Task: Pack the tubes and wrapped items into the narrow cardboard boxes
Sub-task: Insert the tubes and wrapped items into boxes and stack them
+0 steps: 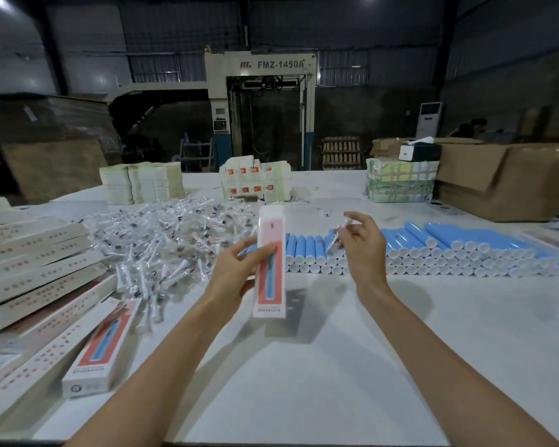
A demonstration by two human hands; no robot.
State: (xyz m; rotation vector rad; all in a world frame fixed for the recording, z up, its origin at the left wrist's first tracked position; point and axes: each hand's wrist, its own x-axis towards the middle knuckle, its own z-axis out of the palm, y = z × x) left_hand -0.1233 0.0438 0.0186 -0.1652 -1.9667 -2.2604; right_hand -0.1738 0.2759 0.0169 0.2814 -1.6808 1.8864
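Held box [270,262]: the print is too blurred to read. Behind it, part of the left hand [236,269] and part of the blue tube row [449,253] are hidden. To its right, the right hand [363,250] partly covers a wrapped item [340,232]; contents too small to tell. To its left, the stacked boxes [29,253] are cut off by the picture's edge.

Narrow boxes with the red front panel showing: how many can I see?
2. One narrow box is held upright by the left hand; a second box lies on the table at lower left. The pile of boxes beside it may hide more.
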